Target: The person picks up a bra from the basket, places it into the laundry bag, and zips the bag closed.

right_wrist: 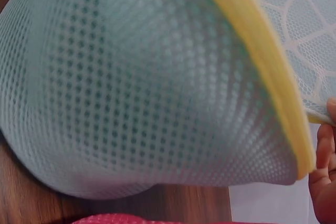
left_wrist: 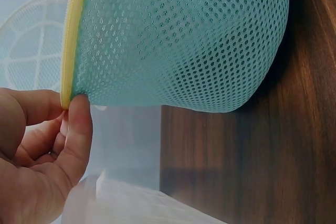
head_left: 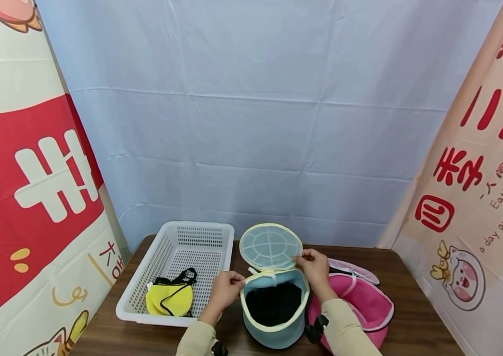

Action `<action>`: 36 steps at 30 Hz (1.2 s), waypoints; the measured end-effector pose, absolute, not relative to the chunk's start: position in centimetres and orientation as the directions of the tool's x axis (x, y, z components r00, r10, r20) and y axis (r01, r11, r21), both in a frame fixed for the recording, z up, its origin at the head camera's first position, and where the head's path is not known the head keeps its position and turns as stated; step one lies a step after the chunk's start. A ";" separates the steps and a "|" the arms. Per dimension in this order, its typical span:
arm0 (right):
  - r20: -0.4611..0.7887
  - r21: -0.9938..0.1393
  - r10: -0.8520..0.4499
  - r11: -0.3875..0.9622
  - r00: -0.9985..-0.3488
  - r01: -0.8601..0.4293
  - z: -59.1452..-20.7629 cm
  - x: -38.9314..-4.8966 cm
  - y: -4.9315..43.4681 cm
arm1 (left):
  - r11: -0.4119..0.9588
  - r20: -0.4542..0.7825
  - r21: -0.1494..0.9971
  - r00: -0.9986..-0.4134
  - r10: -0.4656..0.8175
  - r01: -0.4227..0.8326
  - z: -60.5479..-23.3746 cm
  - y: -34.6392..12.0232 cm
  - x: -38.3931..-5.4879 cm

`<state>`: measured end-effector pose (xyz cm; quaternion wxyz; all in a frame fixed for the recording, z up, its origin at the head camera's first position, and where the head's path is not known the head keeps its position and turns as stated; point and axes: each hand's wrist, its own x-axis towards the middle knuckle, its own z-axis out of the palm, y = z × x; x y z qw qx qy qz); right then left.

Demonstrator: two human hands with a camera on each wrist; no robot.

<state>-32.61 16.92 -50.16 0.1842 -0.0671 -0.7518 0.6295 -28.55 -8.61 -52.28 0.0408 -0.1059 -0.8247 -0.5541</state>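
The light-blue cylindrical mesh bag with a yellow zipper rim [head_left: 273, 337] stands upright on the dark brown wooden table [head_left: 416, 321]. Its round mesh lid with white ribs and yellow edge [head_left: 266, 242] is lifted open behind the bag's mouth. The left hand [head_left: 226, 287] pinches the rim between thumb and finger at the left of the bag; the left wrist view shows this grip clearly. The right hand [head_left: 315, 271] pinches the lid's edge at the right; in the right wrist view it is cut by the frame, so only part of the fingers is seen. Inside the bag lies a black soft item [head_left: 273, 304], whose shape I cannot make out.

To the left of the bag is a white perforated plastic basket [head_left: 172, 319], holding a yellow rounded cloth piece [head_left: 162, 299] with black straps [head_left: 190, 277]; its folds make its full form unclear. To the right of the bag, a bright pink mesh bag [head_left: 378, 309] is partly hidden by the right forearm, and its contents are difficult to see.
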 end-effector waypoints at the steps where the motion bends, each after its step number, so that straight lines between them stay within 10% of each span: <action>1: 0.196 -0.970 0.324 0.200 -0.925 -0.136 -50.2 -32.5 17.0 | 0.364 0.171 0.908 -0.977 0.129 0.206 -52.3 -8.7 -28.6; 19: 0.442 -0.791 0.166 0.535 -0.881 -0.296 -50.1 -31.2 17.8 | 0.334 0.204 0.910 -0.966 0.160 0.247 -52.6 -9.3 -29.0; 36: 0.282 -0.825 -0.009 0.507 -0.959 -0.248 -48.7 -30.1 19.6 | 0.241 0.154 0.952 -0.975 0.159 0.190 -52.6 -9.6 -29.0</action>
